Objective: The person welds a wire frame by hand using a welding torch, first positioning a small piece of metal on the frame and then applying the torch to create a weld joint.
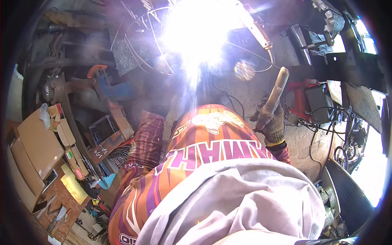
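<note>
One gloved right hand (pixel 272 122) grips a welding rod holder (pixel 274 94) while bright sparks (pixel 200 32) beyond it show welding underway; the left hand is hidden.

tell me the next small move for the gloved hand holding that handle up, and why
Probably bring the right hand and its wooden handle down toward the bright arc glare. The handle is raised, well off to the right of the glare, while the left sleeve reaches toward it; the left hand is lost in the light.
</note>
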A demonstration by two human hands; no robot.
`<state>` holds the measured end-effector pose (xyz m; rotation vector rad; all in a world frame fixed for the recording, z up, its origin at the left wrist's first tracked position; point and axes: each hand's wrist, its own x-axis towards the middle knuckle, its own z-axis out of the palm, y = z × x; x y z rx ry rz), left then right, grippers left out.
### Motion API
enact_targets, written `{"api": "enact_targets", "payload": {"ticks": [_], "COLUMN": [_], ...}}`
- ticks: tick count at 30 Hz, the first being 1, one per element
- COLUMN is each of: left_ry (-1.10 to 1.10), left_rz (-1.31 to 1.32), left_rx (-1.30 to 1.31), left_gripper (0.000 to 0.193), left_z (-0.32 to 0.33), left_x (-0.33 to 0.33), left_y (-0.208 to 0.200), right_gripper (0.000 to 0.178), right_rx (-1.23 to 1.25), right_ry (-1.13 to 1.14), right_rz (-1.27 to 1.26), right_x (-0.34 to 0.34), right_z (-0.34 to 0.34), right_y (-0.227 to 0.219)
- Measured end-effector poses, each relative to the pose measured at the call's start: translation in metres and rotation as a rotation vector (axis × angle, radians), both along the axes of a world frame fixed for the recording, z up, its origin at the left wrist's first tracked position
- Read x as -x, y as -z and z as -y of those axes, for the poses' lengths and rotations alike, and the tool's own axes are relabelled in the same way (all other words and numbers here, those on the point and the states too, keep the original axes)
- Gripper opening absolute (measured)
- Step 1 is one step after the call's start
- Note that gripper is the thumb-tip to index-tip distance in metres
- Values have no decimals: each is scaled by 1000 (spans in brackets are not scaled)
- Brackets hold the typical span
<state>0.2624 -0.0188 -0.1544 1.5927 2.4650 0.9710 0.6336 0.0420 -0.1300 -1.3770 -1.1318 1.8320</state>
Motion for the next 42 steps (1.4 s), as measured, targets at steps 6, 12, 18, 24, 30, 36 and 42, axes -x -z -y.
{"api": "enact_targets", "payload": {"ticks": [6, 12, 18, 24, 30, 36, 42], "left_ry": [22, 39, 38, 165, -14, -16, 19], "left_rz": [-126, -189, -188, -190, 68, 100, 71], "left_rx": [157, 286, 520, 188, 75, -45, 0], "left_gripper": [45, 42, 40, 52, 50, 48, 49], "left_z": [4, 3, 0, 25, -8, -7, -7], "left_x": [2, 3, 0, 35, -5, -7, -4], "left_y": [7, 4, -3, 87, -7, -5, -9], "right_gripper": [25, 31, 24, 26, 28, 37, 47], "right_rx": [-24, -42, 100, 35, -89, 18, 63], "right_ry": [38, -13, 107, 110, 54, 88, 126], "right_rz": [-78, -84, -159, -307, 0, -85, -118], "right_x": [1, -10, 5, -8, 1, -2, 0], "right_z": [2, 0, -1, -1, -1, 1, 2], "right_y": [2, 24, 0, 19, 0, 9, 9]}}
